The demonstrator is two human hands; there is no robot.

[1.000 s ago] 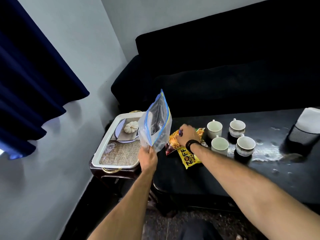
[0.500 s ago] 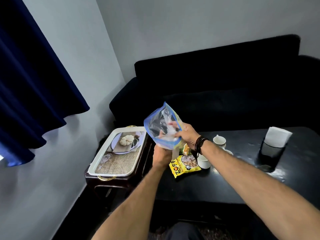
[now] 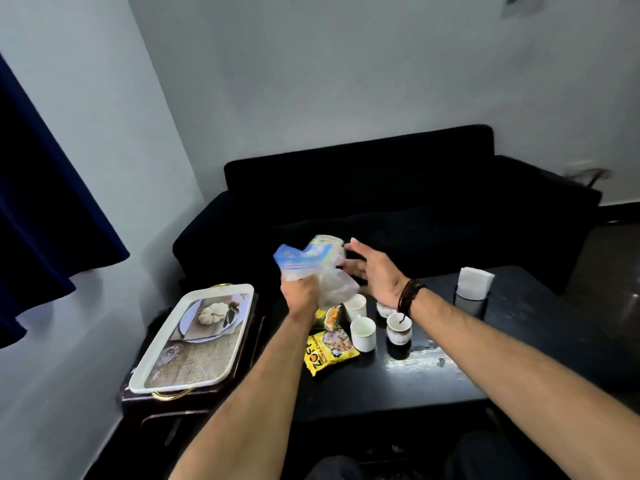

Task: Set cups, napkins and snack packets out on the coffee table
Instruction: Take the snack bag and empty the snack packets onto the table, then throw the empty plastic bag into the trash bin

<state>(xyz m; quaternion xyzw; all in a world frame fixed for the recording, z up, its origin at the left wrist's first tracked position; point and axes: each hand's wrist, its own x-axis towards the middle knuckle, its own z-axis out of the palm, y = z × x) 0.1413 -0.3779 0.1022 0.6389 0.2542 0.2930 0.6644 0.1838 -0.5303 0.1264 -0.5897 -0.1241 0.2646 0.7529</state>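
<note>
My left hand [image 3: 299,292] grips a clear zip bag [image 3: 311,265] with a blue seal, held crumpled above the black coffee table [image 3: 433,382]. My right hand [image 3: 372,271] hovers just right of the bag, fingers spread, touching or nearly touching it. Below them lie a yellow snack packet [image 3: 327,351] and a second packet [image 3: 329,317], partly hidden by my left wrist. Several white cups [image 3: 363,333] stand to their right, one more [image 3: 399,328] with a dark pattern. White napkins [image 3: 475,283] sit in a black holder at the table's far right.
A white printed tray [image 3: 194,341] with gold handles rests on a dark side table at the left. A black sofa [image 3: 398,188] runs behind the coffee table. A dark blue curtain [image 3: 45,209] hangs at the left wall.
The head view rose and pulled back. My right hand left the bag's mouth and opened beside it. The bag is now crumpled in my left hand, blurred by motion.
</note>
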